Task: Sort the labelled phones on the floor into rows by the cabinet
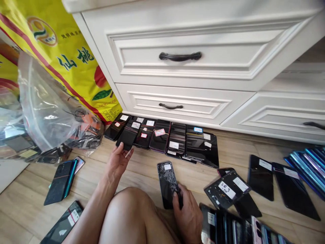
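My right hand [185, 213] grips the lower edge of a smartphone with a badly cracked screen [167, 183], which bears a small white label. My left hand [118, 162] is open, palm up, its fingertips at the lower end of a black smartphone [129, 134]. That phone lies tilted in a row of several labelled black phones [159, 135] along the foot of the cabinet. Whether my fingertips touch it or slip beneath it, I cannot tell.
My bare knee [127, 213] rises between my arms. Loose phones lie on the wood floor [142, 176] at left and right, with a stack of blue-edged phones [308, 169] at far right. A white drawer cabinet [177, 57], yellow printed sack [73, 57] and plastic bag [45, 105] stand ahead.
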`<act>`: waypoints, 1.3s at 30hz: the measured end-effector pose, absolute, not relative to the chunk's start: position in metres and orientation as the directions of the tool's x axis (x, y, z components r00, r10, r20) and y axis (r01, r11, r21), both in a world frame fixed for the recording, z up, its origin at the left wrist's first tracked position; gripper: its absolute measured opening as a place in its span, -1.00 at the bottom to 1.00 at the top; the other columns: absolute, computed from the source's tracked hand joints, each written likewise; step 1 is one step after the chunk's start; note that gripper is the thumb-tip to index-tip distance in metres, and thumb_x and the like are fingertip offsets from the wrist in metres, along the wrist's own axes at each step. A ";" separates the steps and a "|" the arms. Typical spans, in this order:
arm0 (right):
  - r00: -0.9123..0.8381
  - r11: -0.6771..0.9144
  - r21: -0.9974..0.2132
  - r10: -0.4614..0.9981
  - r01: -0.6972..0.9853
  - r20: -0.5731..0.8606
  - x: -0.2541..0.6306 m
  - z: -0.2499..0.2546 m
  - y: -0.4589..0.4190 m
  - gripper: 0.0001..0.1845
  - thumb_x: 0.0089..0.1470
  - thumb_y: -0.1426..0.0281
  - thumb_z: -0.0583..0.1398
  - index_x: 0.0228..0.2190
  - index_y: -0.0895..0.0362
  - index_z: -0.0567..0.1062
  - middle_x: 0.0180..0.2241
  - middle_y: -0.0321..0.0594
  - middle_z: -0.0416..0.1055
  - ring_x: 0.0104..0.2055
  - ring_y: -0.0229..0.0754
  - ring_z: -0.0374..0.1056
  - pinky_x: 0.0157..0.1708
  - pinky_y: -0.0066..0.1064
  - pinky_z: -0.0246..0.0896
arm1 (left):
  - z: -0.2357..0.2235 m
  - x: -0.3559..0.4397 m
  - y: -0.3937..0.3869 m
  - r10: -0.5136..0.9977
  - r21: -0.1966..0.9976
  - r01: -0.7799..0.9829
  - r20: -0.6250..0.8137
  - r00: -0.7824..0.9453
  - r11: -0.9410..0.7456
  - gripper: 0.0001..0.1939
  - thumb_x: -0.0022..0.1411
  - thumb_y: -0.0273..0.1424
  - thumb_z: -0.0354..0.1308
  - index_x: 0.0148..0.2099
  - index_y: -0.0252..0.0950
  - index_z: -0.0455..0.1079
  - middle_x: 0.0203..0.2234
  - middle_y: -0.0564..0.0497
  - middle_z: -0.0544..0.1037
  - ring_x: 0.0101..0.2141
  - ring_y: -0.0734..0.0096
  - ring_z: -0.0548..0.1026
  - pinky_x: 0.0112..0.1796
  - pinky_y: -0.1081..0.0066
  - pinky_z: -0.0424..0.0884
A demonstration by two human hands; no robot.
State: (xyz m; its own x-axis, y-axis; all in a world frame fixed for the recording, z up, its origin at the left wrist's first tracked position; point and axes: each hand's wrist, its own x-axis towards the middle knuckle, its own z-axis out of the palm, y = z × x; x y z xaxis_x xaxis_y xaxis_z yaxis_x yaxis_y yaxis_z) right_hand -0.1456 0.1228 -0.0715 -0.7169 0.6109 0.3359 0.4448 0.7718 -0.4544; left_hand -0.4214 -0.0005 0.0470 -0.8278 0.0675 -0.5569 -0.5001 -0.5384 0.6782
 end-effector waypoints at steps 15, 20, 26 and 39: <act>-0.695 0.836 -0.343 0.548 0.429 0.466 -0.149 -0.073 0.127 -0.51 0.46 0.16 -0.06 -0.01 0.21 0.51 -0.15 -0.12 0.64 -0.20 -0.10 0.58 -0.23 -0.35 0.36 | 0.032 -0.391 -0.046 0.101 0.720 -0.555 -0.570 -0.815 -0.416 -0.86 0.30 -0.66 0.14 -0.22 -0.36 0.47 -0.28 -0.05 0.64 -0.40 0.40 0.59 -0.24 0.27 0.65; -0.711 0.847 -0.329 0.530 0.417 0.462 -0.146 -0.077 0.128 -0.46 0.47 0.12 -0.08 -0.04 0.20 0.55 -0.17 -0.15 0.66 -0.23 -0.13 0.60 -0.24 -0.36 0.38 | 0.008 -0.366 -0.077 0.102 0.721 -0.598 -0.606 -0.789 -0.350 -0.78 0.17 -0.67 0.26 -0.14 -0.35 0.49 -0.27 -0.06 0.63 -0.39 0.37 0.61 -0.35 0.38 0.63; -0.781 0.809 -0.375 0.562 0.452 0.273 -0.138 -0.080 0.131 -0.44 0.43 0.02 -0.04 -0.19 0.07 0.62 -0.27 -0.21 0.66 -0.30 -0.10 0.59 -0.32 -0.35 0.36 | -0.008 -0.353 -0.085 0.121 0.717 -0.602 -0.603 -0.789 -0.351 -0.60 -0.01 -0.60 0.45 -0.13 -0.29 0.45 -0.26 -0.02 0.63 -0.35 0.34 0.63 -0.31 0.38 0.64; -0.789 0.807 -0.358 0.566 0.470 0.240 -0.132 -0.092 0.131 -0.46 0.42 0.00 -0.03 -0.14 0.08 0.59 -0.22 -0.17 0.65 -0.24 -0.04 0.58 -0.29 -0.29 0.36 | -0.011 -0.350 -0.084 0.131 0.735 -0.565 -0.561 -0.817 -0.375 -0.53 -0.08 -0.53 0.52 -0.14 -0.23 0.42 -0.24 0.02 0.63 -0.31 0.33 0.64 -0.27 0.39 0.62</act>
